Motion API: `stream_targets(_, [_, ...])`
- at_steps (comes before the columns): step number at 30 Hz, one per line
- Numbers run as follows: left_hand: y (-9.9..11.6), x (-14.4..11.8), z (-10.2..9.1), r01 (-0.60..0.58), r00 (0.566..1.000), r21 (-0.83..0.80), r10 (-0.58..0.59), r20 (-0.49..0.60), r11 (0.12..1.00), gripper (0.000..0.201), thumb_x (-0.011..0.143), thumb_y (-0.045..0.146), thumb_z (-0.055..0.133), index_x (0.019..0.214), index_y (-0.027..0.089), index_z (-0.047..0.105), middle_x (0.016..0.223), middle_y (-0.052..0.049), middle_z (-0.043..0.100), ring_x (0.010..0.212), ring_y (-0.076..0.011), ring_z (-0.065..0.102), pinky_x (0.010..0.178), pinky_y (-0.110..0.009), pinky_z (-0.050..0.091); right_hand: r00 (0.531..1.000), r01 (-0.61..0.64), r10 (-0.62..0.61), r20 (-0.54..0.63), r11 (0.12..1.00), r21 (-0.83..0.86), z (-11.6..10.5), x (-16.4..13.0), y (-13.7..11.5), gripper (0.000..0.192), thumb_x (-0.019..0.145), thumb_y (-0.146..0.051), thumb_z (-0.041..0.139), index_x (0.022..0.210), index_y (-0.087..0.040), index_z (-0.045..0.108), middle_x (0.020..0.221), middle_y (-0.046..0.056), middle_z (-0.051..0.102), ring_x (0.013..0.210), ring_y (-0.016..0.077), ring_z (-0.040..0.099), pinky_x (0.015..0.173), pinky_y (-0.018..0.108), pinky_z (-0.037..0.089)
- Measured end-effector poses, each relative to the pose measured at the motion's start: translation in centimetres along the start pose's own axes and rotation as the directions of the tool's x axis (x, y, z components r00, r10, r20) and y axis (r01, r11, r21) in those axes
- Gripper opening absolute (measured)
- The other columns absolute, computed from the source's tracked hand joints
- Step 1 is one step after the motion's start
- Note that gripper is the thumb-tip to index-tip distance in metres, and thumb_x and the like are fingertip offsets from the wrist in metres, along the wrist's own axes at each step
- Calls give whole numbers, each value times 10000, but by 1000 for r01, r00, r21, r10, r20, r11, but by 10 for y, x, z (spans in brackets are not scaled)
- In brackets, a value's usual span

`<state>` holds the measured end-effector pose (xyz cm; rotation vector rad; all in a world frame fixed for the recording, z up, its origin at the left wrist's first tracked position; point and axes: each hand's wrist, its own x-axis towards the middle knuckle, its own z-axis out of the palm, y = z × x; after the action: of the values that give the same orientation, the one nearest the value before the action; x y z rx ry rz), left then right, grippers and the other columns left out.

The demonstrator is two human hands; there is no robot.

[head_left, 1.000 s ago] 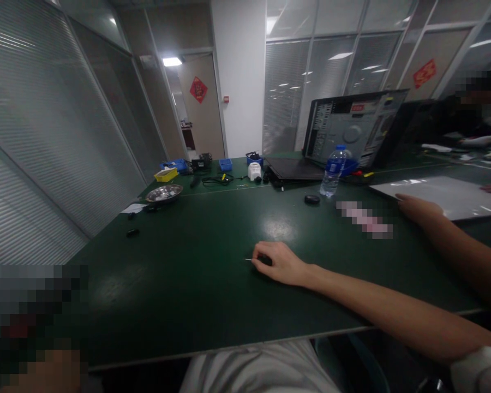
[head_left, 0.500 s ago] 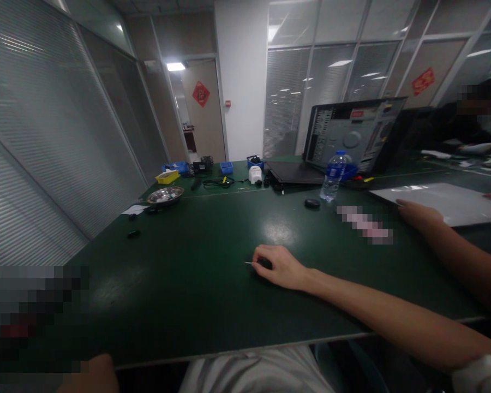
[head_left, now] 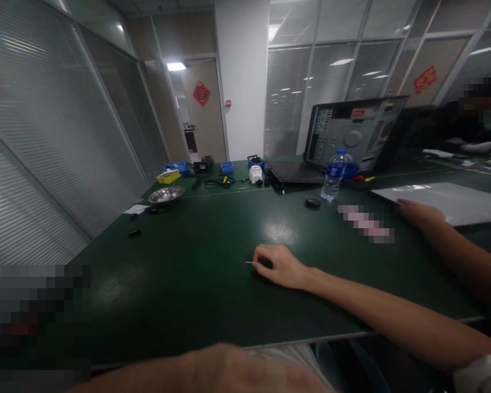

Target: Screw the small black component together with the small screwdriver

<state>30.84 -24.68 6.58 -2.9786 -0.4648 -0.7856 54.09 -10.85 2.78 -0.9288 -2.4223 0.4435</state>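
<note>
You see a bottle; a black oval sits just left of it, a PC case stands behind it, and a bowl and yellow tray lie well to its left.

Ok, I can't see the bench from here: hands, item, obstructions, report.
Right hand on table, pinching thin stick. Left hand blurred, low in view, grip unclear. Bottle stands farther back, touching neither hand.

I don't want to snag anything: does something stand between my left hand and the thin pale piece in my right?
Nothing visible does. Between the left hand, blurred at the bottom, and the thin pale piece pinched in the right hand, only the green table shows.
</note>
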Motion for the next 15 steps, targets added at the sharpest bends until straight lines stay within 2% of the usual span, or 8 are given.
stream_targets(3, [-69, 12, -10, 28, 992, 59, -21, -123, 998, 469, 985, 334, 495, 1450, 307, 551, 1423, -61, 613, 1346, -281, 542, 1071, -487, 529, 1000, 14, -14, -17, 1000, 1, 3, 0, 2, 88, 967, -265, 603, 944, -186, 637, 878, 8, 654, 745, 137, 583, 682, 255, 401])
stream_targets(5, [-129, 1, -27, 289, 939, 147, -250, -237, 946, 444, 987, 202, 425, 1397, 207, 595, 1449, -106, 589, 1361, -279, 527, 1142, -510, 449, 1000, 14, -14, -12, 1000, -3, 3, 0, 2, 88, 968, -265, 601, 949, -186, 636, 874, 7, 648, 743, 136, 581, 682, 256, 400])
stream_targets(6, [-160, -12, -37, 467, 868, 176, -412, -277, 867, 428, 997, 194, 409, 1379, 192, 602, 1458, -110, 579, 1367, -275, 515, 1162, -512, 419, 1000, 11, -11, -4, 1000, -5, 3, 0, 1, 89, 971, -266, 597, 959, -188, 637, 882, 7, 649, 745, 135, 582, 682, 255, 400])
stream_targets(8, [-217, -50, -56, 748, 657, 225, -650, -380, 624, 428, 1003, 203, 411, 1392, 119, 568, 1473, -152, 551, 1379, -297, 484, 1175, -512, 381, 1000, 7, -7, 2, 1000, -6, 2, 0, 0, 91, 977, -267, 590, 972, -191, 640, 899, 8, 655, 749, 134, 584, 683, 255, 401])
stream_targets(10, [-259, -98, -70, 911, 408, 264, -781, -472, 317, 476, 994, 221, 457, 1419, 10, 498, 1491, -234, 494, 1404, -369, 417, 1164, -545, 350, 1000, 5, -5, 1, 1000, -4, 2, 1, -1, 95, 980, -271, 589, 971, -191, 640, 903, 9, 658, 747, 133, 585, 684, 255, 402])
stream_targets(11, [-274, -122, -74, 943, 310, 270, -812, -494, 196, 510, 1002, 236, 464, 1433, -38, 452, 1492, -268, 469, 1411, -412, 382, 1143, -581, 341, 1000, 4, -4, 1, 1000, -4, 2, 1, -1, 99, 981, -275, 589, 969, -191, 640, 903, 10, 659, 747, 133, 586, 685, 255, 403])
stream_targets(13, [-291, -163, -77, 948, 217, 303, -890, -401, 95, 544, 1037, 266, 432, 1445, -91, 396, 1489, -299, 441, 1404, -465, 355, 1098, -644, 337, 1000, -1, 1, 3, 1000, -3, 3, 2, -1, 107, 984, -282, 587, 968, -190, 640, 902, 10, 659, 748, 134, 588, 689, 256, 407])
stream_targets(15, [-297, -189, -76, 935, 206, 338, -941, -268, 108, 500, 1052, 236, 396, 1405, -117, 428, 1429, -285, 504, 1343, -425, 444, 1078, -593, 383, 1000, -7, 7, 11, 1000, -2, 4, 3, 0, 108, 982, -284, 591, 966, -191, 642, 895, 8, 657, 746, 133, 587, 686, 252, 408])
